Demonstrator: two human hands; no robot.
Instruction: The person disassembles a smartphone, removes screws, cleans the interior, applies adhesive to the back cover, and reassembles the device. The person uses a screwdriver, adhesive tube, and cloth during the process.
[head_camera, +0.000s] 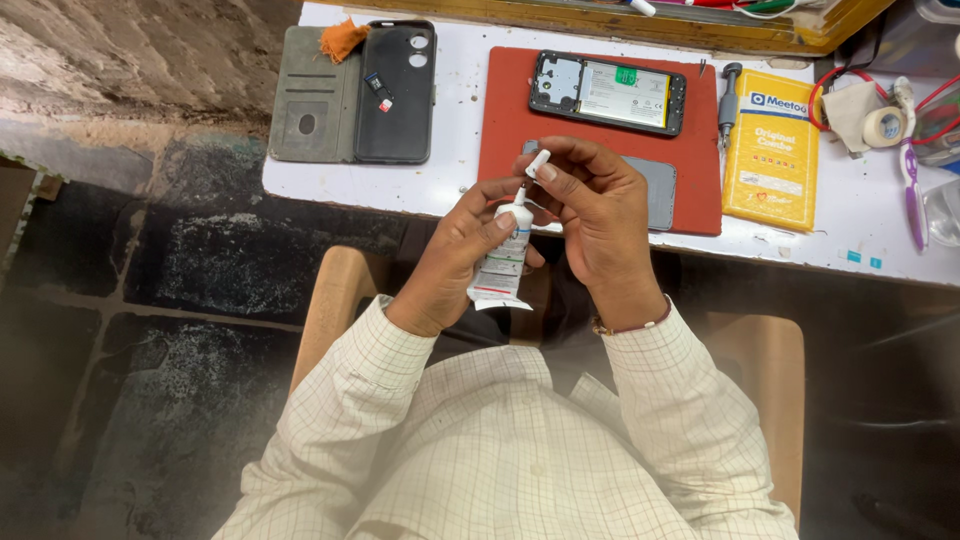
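A small white squeeze tube (503, 262) stands upright at the centre of the frame, just below the edge of a white table (455, 185). The left hand (455, 255) is wrapped around the tube's body, fingers closed on it. The right hand (597, 215) is just beside it to the right, with thumb and fingertips pinched together on a small white cap (538, 163) held just above the tube's nozzle.

Behind the hands, on the table, lies a red work mat (510, 120). On it rests an opened phone (608, 93) with its insides showing, and a grey panel (660, 190) partly hidden by the right hand. A small screwdriver (728, 100) lies at the mat's right edge, beside a yellow box (772, 150). In the upper left sits a grey wallet case (312, 95) next to a black phone cover (397, 90). At the far right are a roll of tape (884, 126) and a purple toothbrush (912, 190).
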